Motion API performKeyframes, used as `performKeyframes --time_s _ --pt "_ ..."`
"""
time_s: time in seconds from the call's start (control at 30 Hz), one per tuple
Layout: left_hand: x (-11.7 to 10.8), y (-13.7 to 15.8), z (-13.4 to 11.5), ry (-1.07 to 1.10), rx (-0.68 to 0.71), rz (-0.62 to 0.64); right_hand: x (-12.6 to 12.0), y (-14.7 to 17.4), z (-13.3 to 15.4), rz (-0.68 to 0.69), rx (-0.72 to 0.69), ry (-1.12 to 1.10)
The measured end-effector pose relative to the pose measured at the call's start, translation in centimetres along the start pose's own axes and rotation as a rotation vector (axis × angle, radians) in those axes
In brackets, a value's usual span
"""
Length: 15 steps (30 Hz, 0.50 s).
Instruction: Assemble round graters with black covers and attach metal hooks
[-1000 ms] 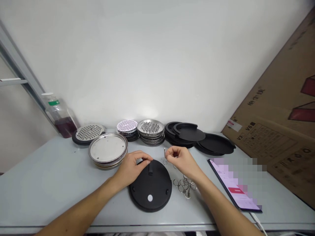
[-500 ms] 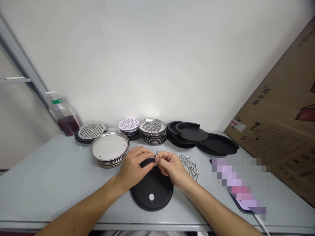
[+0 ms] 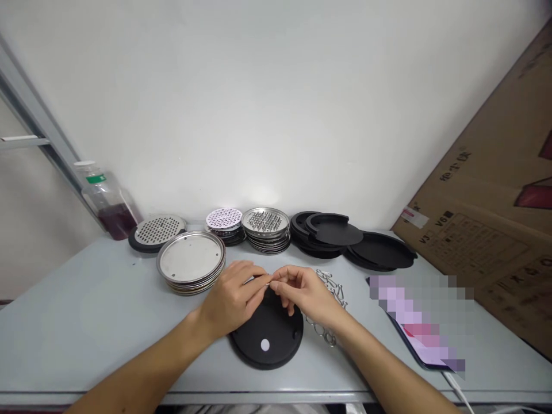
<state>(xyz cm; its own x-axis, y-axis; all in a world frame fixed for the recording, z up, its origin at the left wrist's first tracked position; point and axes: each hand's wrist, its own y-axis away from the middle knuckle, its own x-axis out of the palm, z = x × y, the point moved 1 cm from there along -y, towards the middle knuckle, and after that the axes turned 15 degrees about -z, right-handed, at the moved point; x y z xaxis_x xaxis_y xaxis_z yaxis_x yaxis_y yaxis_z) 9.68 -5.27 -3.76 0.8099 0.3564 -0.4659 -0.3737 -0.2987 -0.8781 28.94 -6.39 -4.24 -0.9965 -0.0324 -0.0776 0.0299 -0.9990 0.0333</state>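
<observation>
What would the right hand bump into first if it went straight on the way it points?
The right hand would probably meet the left hand, just ahead; whether they touch is unclear.

A plain white wall (image 3: 276, 98) fills 12 o'clock, evenly lit, with a brighter glow low down. Near 9 o'clock a grey post (image 3: 30, 103) slants, met by a crossbar (image 3: 23, 144); a brown box (image 3: 487, 218) stands at 3, and the pale grey tabletop (image 3: 86, 322) spreads from 8 to 4.

Likely workshop: bench (image 3: 107, 328), stacked metal plates (image 3: 190, 259), black disc (image 3: 271, 330), printed carton (image 3: 487, 230).
</observation>
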Motion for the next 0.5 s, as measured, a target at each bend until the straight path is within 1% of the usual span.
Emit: performKeyframes --time_s 0.07,0.13,0.2,0.3,0.4,0.5 --pt "0.18 0.15 0.36 0.102 -0.116 0.017 -0.5 -0.01 0.1 0.02 -0.021 0.067" --pt "0.37 0.26 0.55 0.19 -0.193 0.035 -0.77 -0.02 0.08 0.07 -0.01 0.091" --pt "0.49 0.3 0.58 0.237 -0.217 0.035 -0.8 0.0 0.03 0.111 0.004 0.081" --pt "0.5 0.27 0.47 0.244 -0.21 0.001 -0.61 0.12 0.03 0.142 0.016 0.06" --pt "0.4 0.24 0.43 0.223 -0.242 -0.03 -0.48 0.32 0.11 0.137 0.003 0.067" --pt "0.38 0.15 0.46 0.248 -0.389 -0.016 -0.45 0.52 0.22 0.088 -0.072 0.122"
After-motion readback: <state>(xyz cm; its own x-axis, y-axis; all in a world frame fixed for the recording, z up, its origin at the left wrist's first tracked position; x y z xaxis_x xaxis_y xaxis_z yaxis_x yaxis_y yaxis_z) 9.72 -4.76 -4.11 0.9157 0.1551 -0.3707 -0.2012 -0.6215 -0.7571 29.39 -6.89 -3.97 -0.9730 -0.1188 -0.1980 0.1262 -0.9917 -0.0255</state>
